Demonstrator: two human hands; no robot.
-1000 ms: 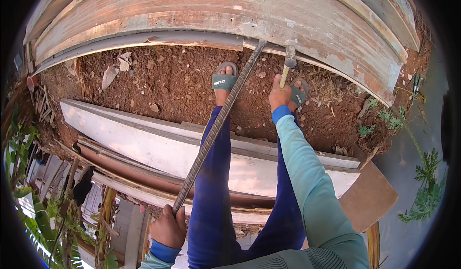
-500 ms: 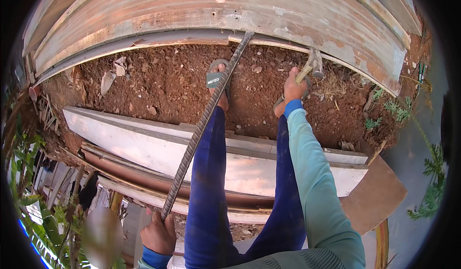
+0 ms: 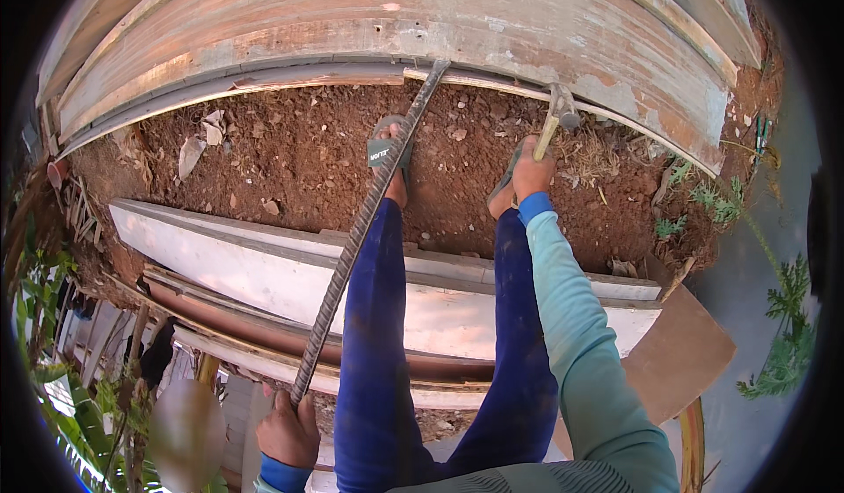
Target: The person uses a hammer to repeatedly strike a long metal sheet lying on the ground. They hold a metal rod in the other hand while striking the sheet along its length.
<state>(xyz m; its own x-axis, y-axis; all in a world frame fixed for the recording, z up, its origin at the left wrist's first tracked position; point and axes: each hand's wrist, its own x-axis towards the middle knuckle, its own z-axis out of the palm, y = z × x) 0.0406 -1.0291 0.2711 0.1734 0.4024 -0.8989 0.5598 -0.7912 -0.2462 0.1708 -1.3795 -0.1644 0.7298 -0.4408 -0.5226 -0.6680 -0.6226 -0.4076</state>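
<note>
We stand on red soil (image 3: 290,154) between weathered wooden boards (image 3: 369,27), our left hand (image 3: 286,431) with fingers wrapped around the lower end of a long ribbed steel bar (image 3: 365,229) whose tip leans against the boards. Our right hand (image 3: 532,175), fingers closed on the wooden handle, holds a hammer (image 3: 554,115) with its head at the board's foot, beside our sandalled feet.

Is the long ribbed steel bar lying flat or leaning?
Leaning: the long ribbed steel bar slants from the left hand up to the weathered wooden boards.
</note>
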